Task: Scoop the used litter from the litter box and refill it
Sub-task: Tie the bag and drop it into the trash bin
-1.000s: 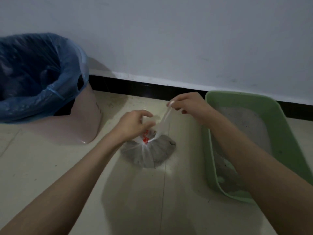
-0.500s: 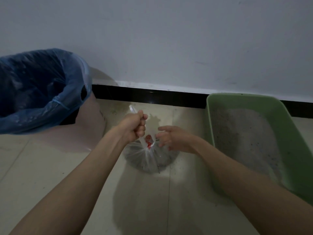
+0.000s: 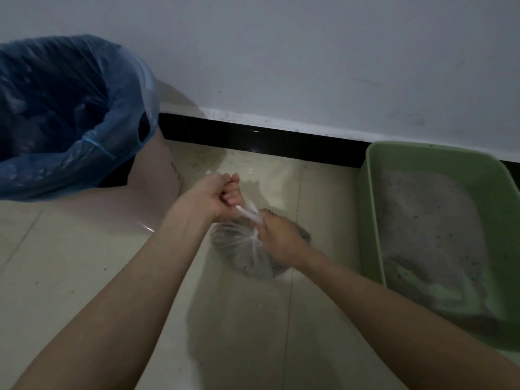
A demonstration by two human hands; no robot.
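Both fists clenched on clear bag (image 3: pixel 239 246) neck: L hand (image 3: pixel 213 197), R hand (image 3: pixel 277 237); neck slants up-left.

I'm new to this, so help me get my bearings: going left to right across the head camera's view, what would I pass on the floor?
Bin lined with a blue bag → clear bag of litter, gripped by both hands → green litter box.
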